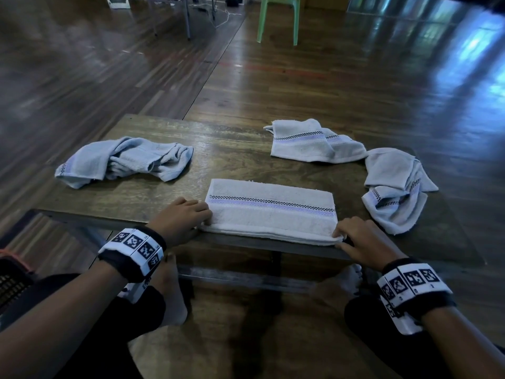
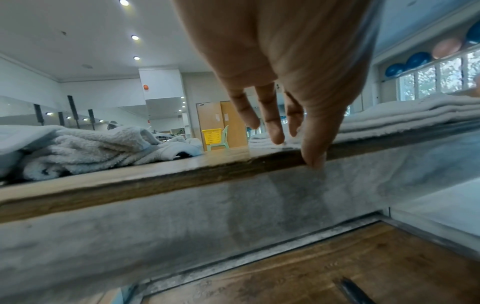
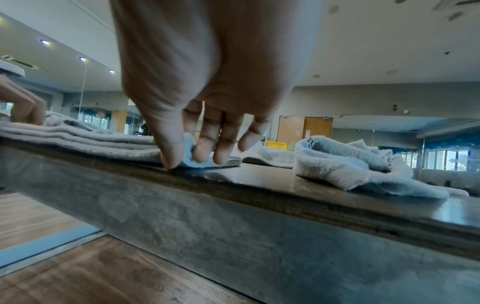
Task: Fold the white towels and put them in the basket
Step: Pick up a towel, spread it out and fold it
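A folded white towel (image 1: 270, 212) with a purple and checkered stripe lies at the front edge of the low wooden table (image 1: 232, 151). My left hand (image 1: 203, 217) rests at its left end; in the left wrist view the fingers (image 2: 275, 131) are straight against the towel (image 2: 402, 117) and the thumb touches the table edge. My right hand (image 1: 338, 235) pinches the towel's near right corner (image 3: 187, 162) between thumb and fingers. Three crumpled towels lie at the left (image 1: 123, 160), back right (image 1: 308, 143) and right (image 1: 393, 187). A dark basket (image 1: 11, 283) sits on the floor at my left.
I sit on the wooden floor with my knees and feet under the table's front edge. A green plastic chair (image 1: 278, 17) stands far behind the table, with a yellow basket (image 2: 211, 135) by it. Metal table legs (image 1: 187, 20) stand at the back left.
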`<state>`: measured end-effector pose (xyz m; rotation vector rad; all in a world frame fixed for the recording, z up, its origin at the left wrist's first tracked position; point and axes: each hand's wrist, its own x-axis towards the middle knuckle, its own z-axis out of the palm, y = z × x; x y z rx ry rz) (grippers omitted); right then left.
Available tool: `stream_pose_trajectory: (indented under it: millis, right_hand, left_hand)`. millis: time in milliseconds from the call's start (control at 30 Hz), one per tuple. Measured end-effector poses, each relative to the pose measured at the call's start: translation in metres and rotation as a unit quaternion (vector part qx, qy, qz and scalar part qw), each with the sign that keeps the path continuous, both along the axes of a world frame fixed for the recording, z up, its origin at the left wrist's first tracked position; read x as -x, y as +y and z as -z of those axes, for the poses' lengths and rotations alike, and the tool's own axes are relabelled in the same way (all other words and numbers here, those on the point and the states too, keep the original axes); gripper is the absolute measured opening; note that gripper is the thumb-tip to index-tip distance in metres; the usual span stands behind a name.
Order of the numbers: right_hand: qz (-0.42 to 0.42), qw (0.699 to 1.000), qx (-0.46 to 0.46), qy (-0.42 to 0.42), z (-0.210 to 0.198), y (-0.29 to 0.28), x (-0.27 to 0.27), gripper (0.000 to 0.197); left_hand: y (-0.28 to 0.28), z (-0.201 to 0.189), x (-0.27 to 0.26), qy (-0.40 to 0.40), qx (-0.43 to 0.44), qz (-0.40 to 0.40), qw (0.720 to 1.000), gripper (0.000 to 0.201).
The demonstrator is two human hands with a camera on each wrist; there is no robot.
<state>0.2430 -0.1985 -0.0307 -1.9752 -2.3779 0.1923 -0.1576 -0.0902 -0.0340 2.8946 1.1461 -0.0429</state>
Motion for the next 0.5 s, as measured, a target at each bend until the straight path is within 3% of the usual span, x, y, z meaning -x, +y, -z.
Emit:
stream_pose_trajectory:
  millis: [133,333,433,500]
  right_hand:
    - [-0.014,0.997,-0.060,0.045,-0.004,0.001,-0.007,0.020]
    - [0.006,0.968,-0.145,0.207,-0.036,0.000,-0.013,0.014]
    - [0.033,0.938,-0.139,0.316,-0.059,-0.003,-0.010,0.012]
    - [0.040,0.926,-0.132,0.351,-0.068,-0.003,-0.007,0.009]
  left_hand:
    - [0.001,-0.004,0.008,-0.113,0.039,-0.035,0.992,0.022]
    - [-0.007,-0.042,0.015,-0.361,0.089,-0.050,0.927,0.017]
    - [-0.011,-0.058,0.011,-0.430,0.099,-0.088,0.893,0.010]
    - [-0.009,-0.062,0.009,-0.437,0.105,-0.097,0.888,0.010]
